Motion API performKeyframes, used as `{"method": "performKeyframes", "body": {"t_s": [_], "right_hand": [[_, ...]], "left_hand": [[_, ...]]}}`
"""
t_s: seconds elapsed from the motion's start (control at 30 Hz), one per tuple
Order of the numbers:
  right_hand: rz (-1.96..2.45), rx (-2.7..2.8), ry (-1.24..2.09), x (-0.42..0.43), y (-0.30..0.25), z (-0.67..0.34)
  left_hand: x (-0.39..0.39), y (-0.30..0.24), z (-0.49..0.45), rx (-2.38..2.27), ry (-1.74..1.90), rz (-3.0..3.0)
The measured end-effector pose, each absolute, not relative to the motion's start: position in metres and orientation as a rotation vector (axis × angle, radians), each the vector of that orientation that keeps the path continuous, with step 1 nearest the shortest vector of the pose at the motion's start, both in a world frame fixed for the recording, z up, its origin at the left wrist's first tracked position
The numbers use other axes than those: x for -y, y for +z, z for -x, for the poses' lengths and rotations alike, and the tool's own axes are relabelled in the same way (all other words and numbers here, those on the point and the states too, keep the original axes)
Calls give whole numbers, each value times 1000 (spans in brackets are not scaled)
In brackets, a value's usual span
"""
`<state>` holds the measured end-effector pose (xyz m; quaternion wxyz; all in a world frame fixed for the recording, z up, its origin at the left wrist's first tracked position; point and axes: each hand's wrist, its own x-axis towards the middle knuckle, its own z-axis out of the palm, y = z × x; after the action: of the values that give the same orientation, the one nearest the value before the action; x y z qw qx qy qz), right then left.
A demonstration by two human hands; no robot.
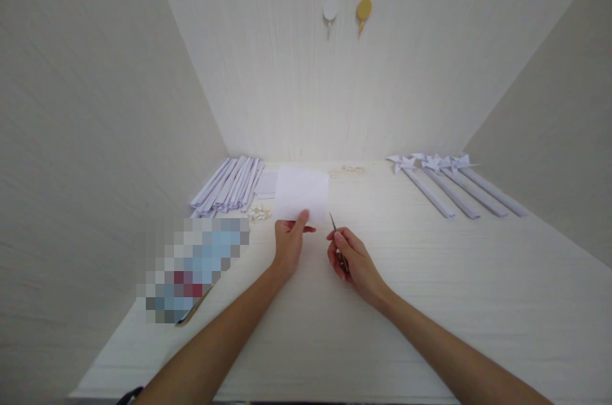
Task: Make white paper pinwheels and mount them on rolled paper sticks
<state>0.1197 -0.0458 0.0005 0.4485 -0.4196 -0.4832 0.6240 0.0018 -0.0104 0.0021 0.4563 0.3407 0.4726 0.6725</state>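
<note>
Left hand (288, 242) pinching white paper (301, 194), right hand (356, 263) gripping metal tool (333, 222)

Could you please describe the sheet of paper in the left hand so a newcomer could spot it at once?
On the pale table, between the rolled paper sticks at back left and the pinwheels at back right, the left hand pinches a small white sheet by its lower edge. It alone is held up, flat and unfolded.
</note>
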Motion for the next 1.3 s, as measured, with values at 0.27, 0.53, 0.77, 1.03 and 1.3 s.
{"method": "performKeyframes", "body": {"t_s": [0.27, 0.53, 0.77, 1.03, 1.3], "right_hand": [[1064, 1278, 1579, 46, 1, -120], [1043, 1292, 1584, 45, -2, -120], [1083, 1297, 1579, 45, 2, -120], [1078, 1294, 1578, 45, 1, -120], [1067, 1301, 1570, 45, 2, -119]], "left_hand": [[14, 1, -4, -1163, 1584, -907], [12, -1, -2, -1146, 1567, -943], [12, -1, -2, -1142, 1577, -919], [12, -1, -3, -1123, 1587, -902], [12, -2, -3, -1157, 1583, -909]]}}
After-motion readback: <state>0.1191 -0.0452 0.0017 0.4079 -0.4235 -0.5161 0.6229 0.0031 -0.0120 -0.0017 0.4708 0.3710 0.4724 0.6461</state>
